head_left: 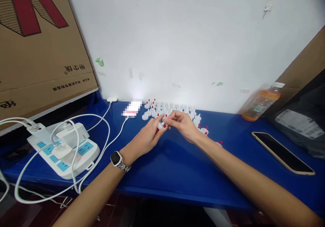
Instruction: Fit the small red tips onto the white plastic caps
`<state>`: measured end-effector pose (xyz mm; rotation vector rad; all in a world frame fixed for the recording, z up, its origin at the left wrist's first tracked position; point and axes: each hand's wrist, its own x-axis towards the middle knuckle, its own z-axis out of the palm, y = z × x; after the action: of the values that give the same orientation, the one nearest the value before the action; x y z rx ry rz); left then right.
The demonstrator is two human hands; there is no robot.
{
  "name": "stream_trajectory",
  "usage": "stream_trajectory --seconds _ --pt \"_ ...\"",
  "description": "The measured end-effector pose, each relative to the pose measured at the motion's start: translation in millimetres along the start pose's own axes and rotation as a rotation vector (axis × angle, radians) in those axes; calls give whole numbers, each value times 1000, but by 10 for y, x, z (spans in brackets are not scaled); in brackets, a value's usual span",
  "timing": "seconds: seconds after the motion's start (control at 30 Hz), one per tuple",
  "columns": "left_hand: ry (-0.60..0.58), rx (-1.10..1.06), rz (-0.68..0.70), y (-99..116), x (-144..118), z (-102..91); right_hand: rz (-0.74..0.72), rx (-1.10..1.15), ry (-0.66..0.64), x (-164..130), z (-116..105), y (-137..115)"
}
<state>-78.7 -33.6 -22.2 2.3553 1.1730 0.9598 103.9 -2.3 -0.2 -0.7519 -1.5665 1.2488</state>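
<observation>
We saw two bare hands working close together over the far middle of a blue table (162, 173). The left hand (146, 135), with a watch (116, 158) on its wrist, was grasping a small white cap (160, 126) between thumb and fingers, and some red showed at this cap. The right hand (183, 123) was bent, its thumb and first finger brought together at the right side of the same cap. We could not tell if these fingers gripped a part of it or only touched it, because the fingers hid the place.

Behind the hands we saw many white pieces (145, 117) in a crowded group near the wall (177, 44). Several at the left of the group carried red tips, and so did a few more to the right, beyond the right forearm.

On the left of the table there was a power strip (92, 149) with plugs in it and white cables (109, 132) looping around. One cable reached a blurred bright thing (131, 109) left of the pieces. A large box (50, 58) stood at the far left. On the right lay a phone (281, 152), and farther from us a bottle (261, 105) of orange liquid, near a dark bag (301, 137).
</observation>
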Motion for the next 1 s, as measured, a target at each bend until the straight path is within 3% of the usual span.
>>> stream_trajectory --seconds 0.1,0.23,0.37,0.5,0.6,0.73,1.0 --pt "75 140 -129 -54 24 -47 -49 -176 -28 236 -44 18" --pt "212 256 -296 -213 22 -156 -155 -396 70 762 -21 87" --pt "107 290 -406 -272 2 -252 -142 -708 22 1283 122 194" --pt "47 299 -412 -221 -9 -278 -135 -1103 -104 1593 272 312" --pt "45 304 -407 -206 -15 -273 -108 -1252 -172 1692 327 361" --pt "62 307 -396 -211 -16 -271 -97 -1277 -181 1701 319 346" --pt "109 321 -411 -245 -2 -243 -184 -1320 -270 1433 277 279"
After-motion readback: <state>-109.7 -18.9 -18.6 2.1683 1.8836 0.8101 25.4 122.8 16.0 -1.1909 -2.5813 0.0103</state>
